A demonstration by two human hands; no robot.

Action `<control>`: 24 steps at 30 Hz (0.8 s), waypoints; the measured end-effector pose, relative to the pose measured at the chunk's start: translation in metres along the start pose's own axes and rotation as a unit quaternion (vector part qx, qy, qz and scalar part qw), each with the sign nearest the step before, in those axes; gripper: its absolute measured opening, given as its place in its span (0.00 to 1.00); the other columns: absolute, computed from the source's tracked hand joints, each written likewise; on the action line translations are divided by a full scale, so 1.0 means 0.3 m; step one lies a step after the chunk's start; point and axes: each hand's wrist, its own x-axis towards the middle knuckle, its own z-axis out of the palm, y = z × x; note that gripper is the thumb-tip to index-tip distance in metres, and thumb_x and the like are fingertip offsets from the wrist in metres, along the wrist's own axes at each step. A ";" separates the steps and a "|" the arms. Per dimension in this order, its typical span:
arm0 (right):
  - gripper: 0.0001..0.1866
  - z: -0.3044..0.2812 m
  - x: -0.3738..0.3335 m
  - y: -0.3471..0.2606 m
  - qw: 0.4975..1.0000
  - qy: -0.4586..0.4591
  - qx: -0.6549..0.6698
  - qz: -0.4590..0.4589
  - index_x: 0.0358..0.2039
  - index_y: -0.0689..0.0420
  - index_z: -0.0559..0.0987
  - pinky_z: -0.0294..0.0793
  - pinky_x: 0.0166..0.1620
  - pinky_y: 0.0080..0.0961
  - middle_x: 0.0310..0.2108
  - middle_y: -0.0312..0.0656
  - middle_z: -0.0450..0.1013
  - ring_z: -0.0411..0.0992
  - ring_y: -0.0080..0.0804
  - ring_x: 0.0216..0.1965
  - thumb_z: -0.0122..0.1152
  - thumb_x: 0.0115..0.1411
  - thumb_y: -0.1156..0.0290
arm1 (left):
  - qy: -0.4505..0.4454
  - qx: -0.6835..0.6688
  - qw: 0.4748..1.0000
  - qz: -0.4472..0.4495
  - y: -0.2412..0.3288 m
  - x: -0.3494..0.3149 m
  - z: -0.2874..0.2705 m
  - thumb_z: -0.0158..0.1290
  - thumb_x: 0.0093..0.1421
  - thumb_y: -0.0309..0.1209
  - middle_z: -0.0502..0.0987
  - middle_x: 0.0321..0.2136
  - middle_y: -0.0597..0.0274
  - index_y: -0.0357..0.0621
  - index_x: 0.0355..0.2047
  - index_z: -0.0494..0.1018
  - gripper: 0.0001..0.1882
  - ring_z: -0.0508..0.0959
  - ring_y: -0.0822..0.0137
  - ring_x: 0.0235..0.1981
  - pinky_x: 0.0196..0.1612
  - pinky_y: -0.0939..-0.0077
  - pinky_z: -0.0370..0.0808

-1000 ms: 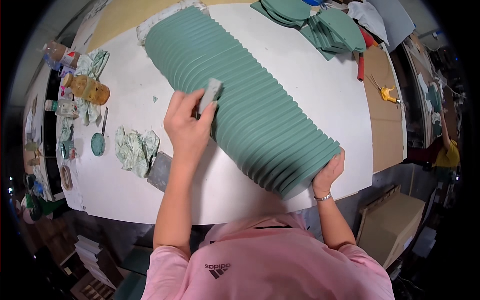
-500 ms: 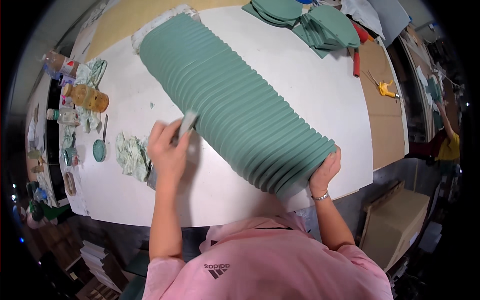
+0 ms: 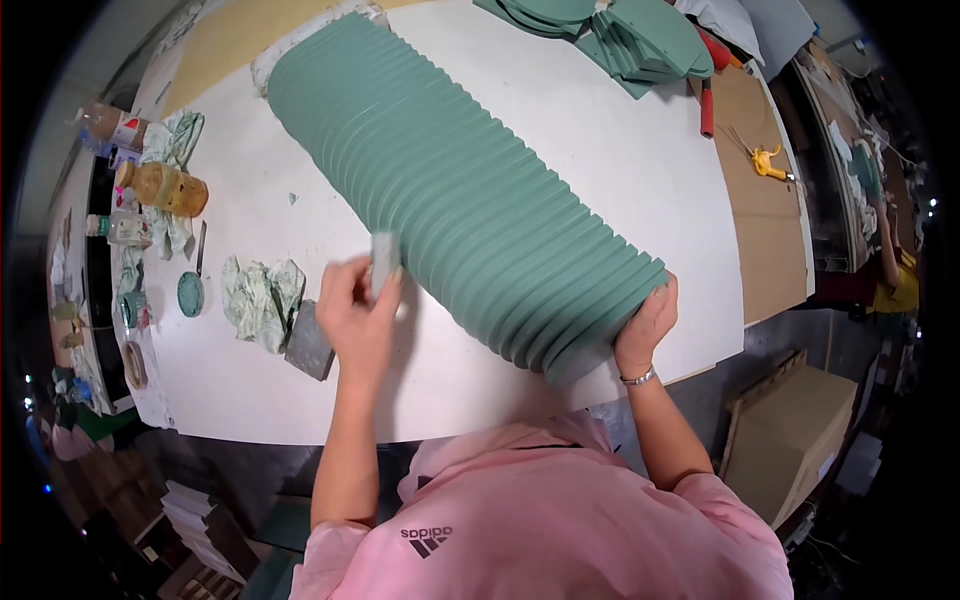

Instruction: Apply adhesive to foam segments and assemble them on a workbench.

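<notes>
A long row of thin green panels [image 3: 450, 200] with rounded edges lies slantwise across the white table [image 3: 250, 400]. Pinched in my left hand [image 3: 362, 310] is a small pale grey block [image 3: 384, 262], blurred, close beside the panels' left edges; whether it touches them I cannot tell. My right hand [image 3: 646, 328] wraps round the near right end of the row, its thumb on the last panel and its other fingers partly hidden.
Left of my left hand lie a dark grey slab [image 3: 311, 342], a crumpled stained cloth [image 3: 260, 302] and a round green lid [image 3: 190, 294]. Bottles [image 3: 162, 190] stand at the left edge. More green panels [image 3: 640, 48], a red-handled tool [image 3: 707, 108] and a yellow-handled tool [image 3: 767, 162] lie far right.
My left hand with the grey block has moved right and toward me along the panels' edge. My right hand keeps its hold, and the whole view has shifted slightly.
</notes>
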 end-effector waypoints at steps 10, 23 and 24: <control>0.20 0.003 0.001 0.012 1.000 0.013 -0.005 0.009 0.43 0.66 0.74 0.69 0.46 0.25 0.35 0.41 0.73 0.68 0.27 0.38 0.40 0.70 0.61 | -0.092 0.172 0.956 0.220 0.150 0.112 0.012 0.63 0.45 0.24 0.70 0.26 0.62 0.45 0.36 0.81 0.15 0.73 0.62 0.30 0.31 0.67 0.72; 0.16 0.011 0.002 0.012 1.000 0.013 0.011 0.019 0.43 0.66 0.75 0.71 0.39 0.25 0.31 0.41 0.74 0.69 0.26 0.32 0.41 0.64 0.71 | -0.127 0.162 0.959 0.195 0.154 0.144 -0.074 0.63 0.48 0.22 0.71 0.26 0.59 0.39 0.38 0.80 0.14 0.74 0.62 0.28 0.32 0.69 0.71; 0.14 0.009 0.003 0.016 1.000 0.014 0.019 0.012 0.42 0.65 0.75 0.71 0.36 0.25 0.29 0.41 0.74 0.69 0.26 0.29 0.43 0.62 0.74 | -0.102 0.135 0.974 0.147 0.161 0.136 -0.074 0.63 0.48 0.21 0.72 0.25 0.58 0.38 0.38 0.80 0.15 0.74 0.63 0.26 0.31 0.71 0.71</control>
